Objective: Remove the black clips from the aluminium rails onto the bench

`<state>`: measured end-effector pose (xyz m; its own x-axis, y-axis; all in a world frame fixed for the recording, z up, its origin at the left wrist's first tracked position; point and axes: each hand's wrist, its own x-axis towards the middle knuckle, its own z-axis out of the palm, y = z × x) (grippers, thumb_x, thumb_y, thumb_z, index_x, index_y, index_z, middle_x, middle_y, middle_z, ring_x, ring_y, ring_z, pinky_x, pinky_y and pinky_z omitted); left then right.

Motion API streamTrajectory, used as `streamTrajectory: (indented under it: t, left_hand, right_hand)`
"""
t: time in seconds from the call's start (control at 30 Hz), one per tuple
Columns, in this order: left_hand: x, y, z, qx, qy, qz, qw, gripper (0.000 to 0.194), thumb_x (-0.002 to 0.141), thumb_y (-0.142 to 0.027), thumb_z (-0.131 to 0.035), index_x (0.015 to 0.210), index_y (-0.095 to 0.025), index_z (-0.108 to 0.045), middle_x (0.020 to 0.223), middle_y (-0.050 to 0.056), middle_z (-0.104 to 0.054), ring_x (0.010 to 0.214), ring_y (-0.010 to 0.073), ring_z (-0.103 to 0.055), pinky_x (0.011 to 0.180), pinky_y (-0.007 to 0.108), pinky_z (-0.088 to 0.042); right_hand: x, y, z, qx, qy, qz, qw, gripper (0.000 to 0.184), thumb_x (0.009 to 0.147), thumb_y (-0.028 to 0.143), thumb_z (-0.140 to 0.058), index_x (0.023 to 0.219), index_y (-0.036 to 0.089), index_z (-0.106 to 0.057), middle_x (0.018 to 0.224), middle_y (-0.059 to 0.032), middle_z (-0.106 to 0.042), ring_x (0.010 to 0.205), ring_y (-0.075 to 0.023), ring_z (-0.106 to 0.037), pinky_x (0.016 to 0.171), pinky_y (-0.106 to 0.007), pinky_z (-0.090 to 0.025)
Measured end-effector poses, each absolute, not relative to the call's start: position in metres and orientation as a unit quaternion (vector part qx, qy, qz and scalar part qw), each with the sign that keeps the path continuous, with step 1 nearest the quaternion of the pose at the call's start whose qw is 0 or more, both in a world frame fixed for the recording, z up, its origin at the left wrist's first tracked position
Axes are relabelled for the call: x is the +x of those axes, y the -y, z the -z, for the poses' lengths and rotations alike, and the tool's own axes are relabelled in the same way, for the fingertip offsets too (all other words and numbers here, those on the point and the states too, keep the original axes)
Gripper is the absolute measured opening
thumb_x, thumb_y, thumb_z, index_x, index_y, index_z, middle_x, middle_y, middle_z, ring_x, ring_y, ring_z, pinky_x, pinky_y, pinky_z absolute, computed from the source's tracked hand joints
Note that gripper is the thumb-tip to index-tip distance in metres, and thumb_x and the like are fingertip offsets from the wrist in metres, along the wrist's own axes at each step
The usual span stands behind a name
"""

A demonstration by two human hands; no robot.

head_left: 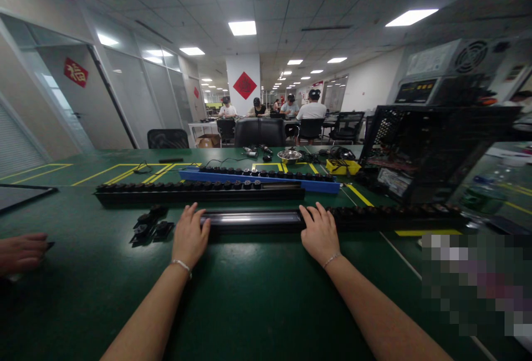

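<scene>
A long black rail [253, 218] with a glossy strip along its empty stretch lies crosswise on the green table. My left hand [191, 238] holds its left end, fingers over the top and thumb at the near side. My right hand [320, 235] grips the rail farther right, fingers curled over it. Right of that hand, a row of dark round parts [390, 211] fills the rail. Several loose black parts [150, 225] lie left of my left hand. Behind stand another black rail [199, 192] with round parts on top and a blue rail [320, 185] carrying similar ones.
Another person's hand [22, 253] is at the left edge with a small dark thing. An open computer case [428, 150] stands at the right near a plastic bottle [482, 189]. A metal bowl [290, 155], a yellow tray [343, 167] and cables lie at the back.
</scene>
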<state>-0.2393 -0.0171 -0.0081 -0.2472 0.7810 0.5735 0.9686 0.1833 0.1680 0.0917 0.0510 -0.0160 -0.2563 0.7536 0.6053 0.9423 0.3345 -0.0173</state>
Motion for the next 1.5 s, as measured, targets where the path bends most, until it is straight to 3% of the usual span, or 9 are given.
streamTrajectory:
  t: [0.17, 0.37, 0.8, 1.03, 1.27, 1.5]
  left_hand:
    - [-0.190, 0.016, 0.012, -0.728, 0.641, 0.197, 0.141, 0.043, 0.090, -0.037, -0.034, 0.125, -0.019, -0.050, 0.143, 0.007, -0.040, 0.136, 0.0225, -0.026, 0.110, 0.043, -0.026]
    - [-0.178, 0.015, 0.018, -0.755, 0.633, 0.139, 0.096, 0.052, 0.088, -0.039, -0.039, 0.138, -0.022, -0.037, 0.144, 0.008, -0.040, 0.136, 0.0234, -0.027, 0.110, 0.047, -0.023]
    - [-0.169, 0.014, 0.021, -0.743, 0.641, 0.140, 0.135, 0.053, 0.086, -0.037, -0.043, 0.137, -0.023, -0.037, 0.141, 0.008, -0.043, 0.132, 0.0276, -0.031, 0.109, 0.052, -0.023]
    - [-0.163, 0.011, 0.024, -0.788, 0.584, 0.114, 0.159, 0.056, 0.086, -0.023, -0.044, 0.139, -0.032, -0.032, 0.146, 0.005, -0.035, 0.133, 0.0262, -0.030, 0.108, 0.052, -0.025]
    - [-0.144, 0.007, 0.022, -0.799, 0.576, 0.077, 0.156, 0.057, 0.089, -0.018, -0.040, 0.139, -0.042, -0.027, 0.149, 0.007, -0.029, 0.134, 0.0312, -0.029, 0.102, 0.062, -0.027]
    - [-0.111, -0.006, 0.020, -0.792, 0.588, 0.079, 0.142, 0.052, 0.091, -0.023, -0.036, 0.139, -0.043, -0.028, 0.150, 0.009, -0.027, 0.134, 0.0367, -0.027, 0.098, 0.069, -0.025]
  right_hand:
    - [0.089, -0.050, 0.017, -0.551, 0.771, 0.163, 0.274, 0.054, 0.074, 0.013, -0.043, 0.128, 0.015, -0.049, 0.125, -0.0098, -0.055, 0.128, -0.0262, -0.033, 0.109, -0.047, -0.019]
    - [0.086, -0.052, 0.021, -0.536, 0.775, 0.167, 0.291, 0.055, 0.071, 0.012, -0.044, 0.126, 0.011, -0.049, 0.125, -0.0127, -0.055, 0.127, -0.0266, -0.034, 0.108, -0.047, -0.020]
    - [0.079, -0.050, 0.019, -0.532, 0.785, 0.144, 0.283, 0.053, 0.073, 0.011, -0.041, 0.126, 0.009, -0.046, 0.125, -0.0133, -0.055, 0.119, -0.0224, -0.045, 0.110, -0.043, -0.017]
    - [0.076, -0.049, 0.018, -0.516, 0.797, 0.122, 0.290, 0.055, 0.073, 0.010, -0.040, 0.128, 0.010, -0.044, 0.126, -0.0132, -0.054, 0.114, -0.0218, -0.049, 0.111, -0.049, -0.010]
    - [0.069, -0.049, 0.019, -0.488, 0.816, 0.108, 0.290, 0.058, 0.071, 0.009, -0.040, 0.129, 0.008, -0.043, 0.128, -0.0138, -0.053, 0.121, -0.0215, -0.045, 0.113, -0.048, -0.009]
    - [0.069, -0.049, 0.019, -0.446, 0.847, 0.055, 0.286, 0.063, 0.068, 0.006, -0.036, 0.131, 0.004, -0.040, 0.135, -0.0161, -0.046, 0.130, -0.0208, -0.034, 0.113, -0.046, -0.015]
